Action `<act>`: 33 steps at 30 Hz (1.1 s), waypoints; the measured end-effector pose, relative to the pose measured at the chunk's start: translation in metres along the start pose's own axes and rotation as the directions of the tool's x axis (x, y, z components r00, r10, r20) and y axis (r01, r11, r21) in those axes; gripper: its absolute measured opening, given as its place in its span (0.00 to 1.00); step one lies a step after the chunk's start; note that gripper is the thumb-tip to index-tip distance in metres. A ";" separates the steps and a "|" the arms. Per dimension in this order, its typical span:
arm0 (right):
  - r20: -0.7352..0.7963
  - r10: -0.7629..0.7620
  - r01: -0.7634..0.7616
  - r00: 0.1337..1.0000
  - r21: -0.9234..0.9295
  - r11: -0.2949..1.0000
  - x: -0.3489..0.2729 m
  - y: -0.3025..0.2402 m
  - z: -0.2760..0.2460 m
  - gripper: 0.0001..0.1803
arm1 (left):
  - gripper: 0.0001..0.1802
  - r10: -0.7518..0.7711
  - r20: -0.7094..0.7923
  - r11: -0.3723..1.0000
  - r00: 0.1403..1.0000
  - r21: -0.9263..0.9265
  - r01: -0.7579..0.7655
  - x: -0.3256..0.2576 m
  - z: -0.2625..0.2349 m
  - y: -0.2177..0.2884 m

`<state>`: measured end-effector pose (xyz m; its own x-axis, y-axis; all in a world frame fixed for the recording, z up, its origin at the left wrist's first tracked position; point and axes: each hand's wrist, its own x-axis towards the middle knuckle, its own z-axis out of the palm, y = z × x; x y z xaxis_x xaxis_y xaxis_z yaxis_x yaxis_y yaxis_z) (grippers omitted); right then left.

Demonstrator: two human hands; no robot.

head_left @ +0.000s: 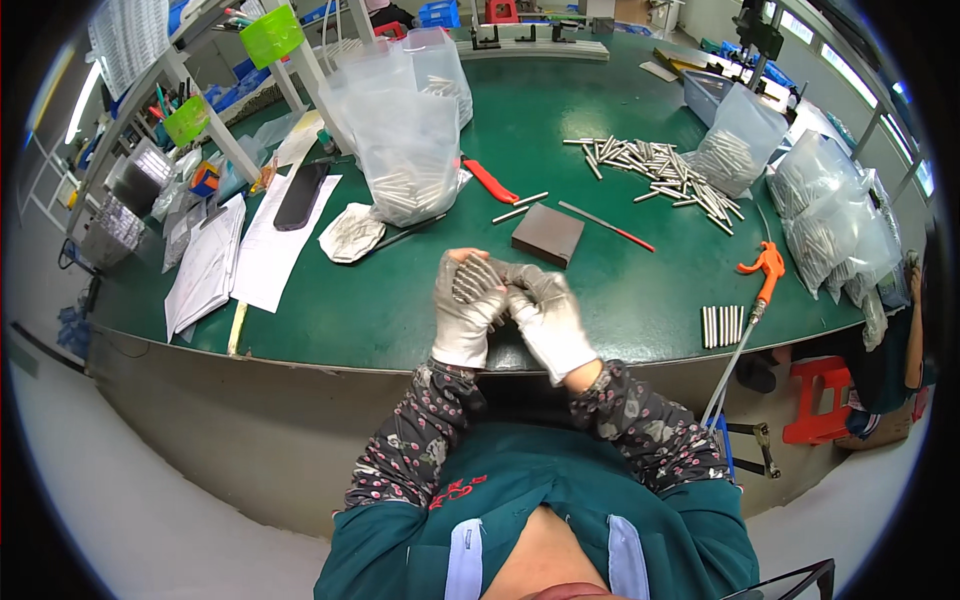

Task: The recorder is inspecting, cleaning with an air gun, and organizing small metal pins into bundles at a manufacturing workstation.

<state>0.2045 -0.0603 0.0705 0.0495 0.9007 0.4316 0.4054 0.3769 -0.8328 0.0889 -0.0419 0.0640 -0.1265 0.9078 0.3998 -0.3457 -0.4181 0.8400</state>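
Observation:
Over the table's near edge, my left hand, in a pale, greyed glove, is closed round a bundle of short metal pins. My right hand, gloved alike, meets it from the right with curled fingers against the bundle's side; what lies inside those fingers is hidden. Just beyond the hands sits a dark rectangular block. Near it are two loose pins, a red-handled tool and a thin rod with a red end. Farther right spreads a loose pile of pins.
Bags of pins stand behind the hands, with more bags at the right edge. An orange air gun with a hose lies near a row of pins. Left are a phone, papers and a crumpled cloth.

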 end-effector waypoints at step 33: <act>0.313 0.164 -0.226 0.936 0.175 0.958 -0.002 0.022 -0.011 0.14 | 0.34 -0.311 0.393 0.882 0.866 0.459 0.108 0.000 -0.027 0.014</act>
<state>0.2232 -0.0557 0.0552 -0.1727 0.9721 0.1588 0.2177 0.1949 -0.9564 0.0587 -0.0469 0.0662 0.3629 0.9032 0.2291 0.1081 -0.2850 0.9524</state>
